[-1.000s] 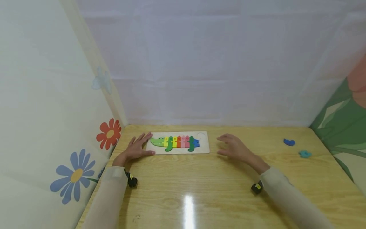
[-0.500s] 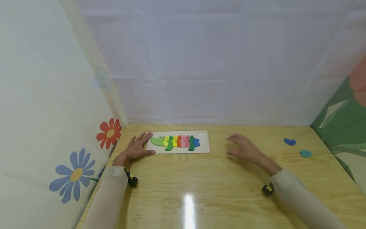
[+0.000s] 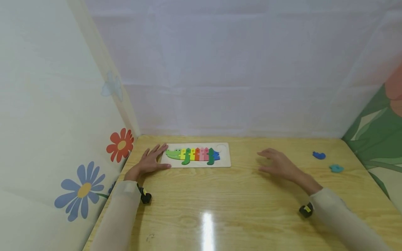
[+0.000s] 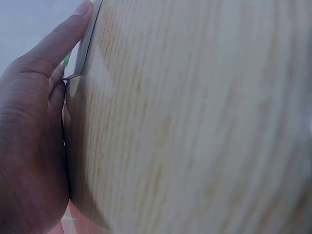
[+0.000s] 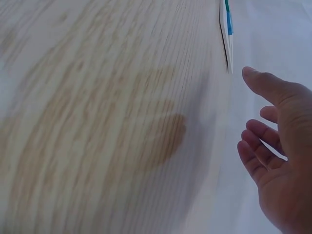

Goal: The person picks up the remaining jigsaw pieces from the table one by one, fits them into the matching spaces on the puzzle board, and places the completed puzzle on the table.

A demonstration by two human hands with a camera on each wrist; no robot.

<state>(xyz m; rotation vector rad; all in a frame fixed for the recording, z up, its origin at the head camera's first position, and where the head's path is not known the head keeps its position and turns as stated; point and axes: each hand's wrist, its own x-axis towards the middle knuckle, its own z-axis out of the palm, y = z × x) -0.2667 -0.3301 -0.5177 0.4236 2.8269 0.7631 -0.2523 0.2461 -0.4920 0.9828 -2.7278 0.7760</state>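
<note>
On the table lies a pale wooden puzzle board (image 3: pixel 224 162) with a crocodile (image 3: pixel 173 154) made of coloured pieces: green head, yellow, orange and pink body, dark green legs and a blue piece at the right. A round outline shows bare at its upper right corner. My left hand (image 3: pixel 150 162) rests at the board's left end, fingers spread, with fingertips at the back corner and the thumb (image 4: pixel 61 36) at the front edge. To the right of the board, my right hand (image 3: pixel 277 164) hovers over the table with loosely bent fingers and nothing between them.
At the table's right side lie a blue puzzle piece (image 3: pixel 319 155) and a teal piece (image 3: pixel 336 168). A pale cloth wall (image 3: pixel 194 69) closes off the back, and printed side panels (image 3: pixel 62 115) flank the table (image 3: pixel 201 195).
My right hand has moved right, away from the board and towards the loose pieces. The left hand and the board have stayed in place.
</note>
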